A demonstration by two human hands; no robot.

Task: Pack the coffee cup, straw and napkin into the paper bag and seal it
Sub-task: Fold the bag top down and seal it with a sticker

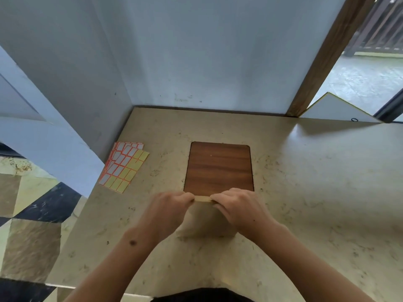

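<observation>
Paper bag [205, 221] stands on the beige counter [305, 192], just before a wooden inset panel [218, 166]; left hand [172, 205] and right hand [235, 208] pinch its folded top edge. Sticker sheets [124, 166] lie left.

I have just one view to work from, the head camera, and it sits above the near edge of the counter [305, 182], looking forward and steeply down. The wide lens bends the wall [196, 51] and the wooden door frame [327, 53] outward at the top. Both forearms enter from the bottom edge, so the left hand [172, 205] and right hand [235, 205] fall close to the lens, just below centre, on the paper bag [205, 223]. With no second view, nothing is shared; the bag's far side stays hidden from me.
</observation>
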